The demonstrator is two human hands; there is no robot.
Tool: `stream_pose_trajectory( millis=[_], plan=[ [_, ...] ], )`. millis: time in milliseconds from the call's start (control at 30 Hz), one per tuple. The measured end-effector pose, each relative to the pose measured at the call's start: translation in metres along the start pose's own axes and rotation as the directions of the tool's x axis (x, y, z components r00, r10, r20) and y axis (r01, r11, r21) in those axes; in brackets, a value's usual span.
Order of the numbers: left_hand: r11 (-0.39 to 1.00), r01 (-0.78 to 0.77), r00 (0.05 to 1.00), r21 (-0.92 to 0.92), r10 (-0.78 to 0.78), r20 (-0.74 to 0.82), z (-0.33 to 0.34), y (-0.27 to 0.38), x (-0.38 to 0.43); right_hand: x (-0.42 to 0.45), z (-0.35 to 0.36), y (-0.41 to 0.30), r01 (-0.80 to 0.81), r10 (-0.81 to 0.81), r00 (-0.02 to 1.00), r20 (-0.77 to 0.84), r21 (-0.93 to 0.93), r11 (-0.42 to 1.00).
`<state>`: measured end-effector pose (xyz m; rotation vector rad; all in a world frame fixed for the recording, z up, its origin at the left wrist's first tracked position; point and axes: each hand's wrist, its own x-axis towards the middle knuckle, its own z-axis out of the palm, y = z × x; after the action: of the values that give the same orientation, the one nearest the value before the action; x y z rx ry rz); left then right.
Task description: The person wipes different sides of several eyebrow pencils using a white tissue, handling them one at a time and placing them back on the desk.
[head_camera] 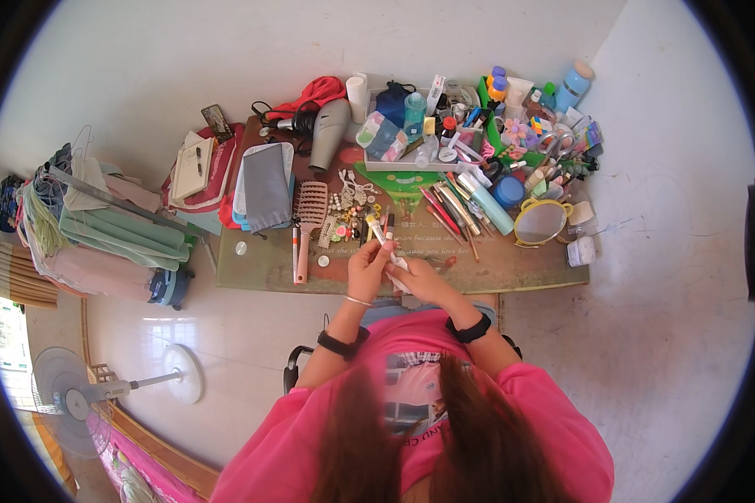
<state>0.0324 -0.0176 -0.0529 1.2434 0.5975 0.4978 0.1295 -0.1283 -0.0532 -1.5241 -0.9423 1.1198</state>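
My left hand (365,270) pinches a slim white tube with a yellow end (375,226), tilted over the front of the desk. Close beside it, my right hand (429,280) holds a crumpled white tissue (400,265) against the tube's lower end. A dark-capped pen or tube (389,224) lies just beyond my fingers. To the left are a pink vented hairbrush (311,207) and a white pen with a red band (295,251). Beaded hair ties (352,195) and small trinkets lie in a heap behind my left hand.
A white tray (409,167) crowded with bottles stands at the back, beside a grey hair dryer (330,133). Brushes and pencils (447,207), a blue jar (509,192) and a yellow-framed mirror (539,222) lie right. A grey pouch (267,188) rests left.
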Motion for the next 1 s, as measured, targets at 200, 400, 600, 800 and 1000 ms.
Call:
stream_pose_trajectory(
  millis=[200,400,600,800,1000],
  plan=[
    [1.000,-0.015,0.994,-0.010,0.014,-0.107,-0.001,-0.004,0.002,0.000,0.001,-0.004,0.045,-0.116,0.984,-0.137,-0.435,0.900],
    [0.997,-0.030,0.981,-0.076,0.015,-0.195,0.002,-0.001,0.000,-0.002,0.002,-0.015,0.062,-0.200,0.965,-0.170,-0.593,0.803],
    [0.996,-0.011,0.978,-0.087,-0.007,-0.208,0.003,0.006,-0.003,-0.003,0.004,-0.020,0.037,-0.211,0.962,-0.174,-0.681,0.731],
    [0.998,-0.011,0.977,-0.066,-0.003,-0.215,0.002,0.005,-0.002,-0.003,0.003,-0.017,0.016,-0.210,0.963,-0.171,-0.737,0.676],
    [0.997,-0.018,0.981,-0.079,0.002,-0.194,-0.003,-0.002,0.001,-0.003,0.002,-0.016,0.016,-0.218,0.957,-0.190,-0.717,0.697]
  ],
)
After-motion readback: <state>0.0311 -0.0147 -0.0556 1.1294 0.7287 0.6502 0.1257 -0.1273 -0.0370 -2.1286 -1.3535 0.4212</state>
